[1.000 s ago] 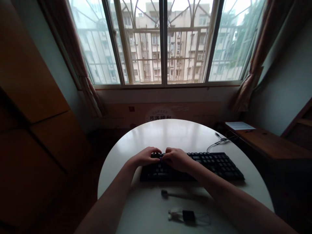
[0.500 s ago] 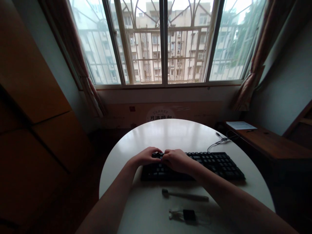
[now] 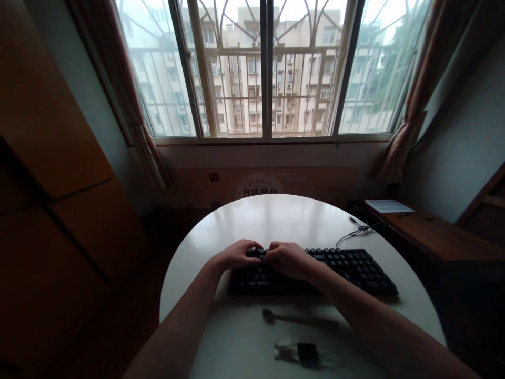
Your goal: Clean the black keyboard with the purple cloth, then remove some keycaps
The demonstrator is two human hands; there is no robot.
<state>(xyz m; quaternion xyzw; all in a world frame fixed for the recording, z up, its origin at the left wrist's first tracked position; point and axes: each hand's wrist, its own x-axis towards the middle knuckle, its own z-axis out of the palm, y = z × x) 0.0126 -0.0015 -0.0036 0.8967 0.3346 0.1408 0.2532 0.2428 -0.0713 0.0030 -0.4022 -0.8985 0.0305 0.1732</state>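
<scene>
A black keyboard (image 3: 355,268) lies on the round white table, partly covered by both hands. My left hand (image 3: 236,255) grips its back left part, thumb over the keys and index finger curved along the far edge, with dark keys showing between. Right beside it, my right hand (image 3: 288,259) is closed in a pinch over the upper keys; what its fingertips hold is hidden. Nearer to me lies a toothbrush (image 3: 300,319) with a dark head. Below that is a small puller-like tool (image 3: 307,352) with a black block and thin wire loops.
The white table (image 3: 229,337) has a rounded far edge. A cable (image 3: 357,229) runs from the keyboard over its right side. A wooden desk (image 3: 442,237) with a sheet of paper (image 3: 390,206) stands at right, a wooden cabinet (image 3: 74,210) at left, a window (image 3: 266,79) ahead.
The hands stay almost in place on the keyboard, with only slight movement of the right fingers. The view shifts slightly.
</scene>
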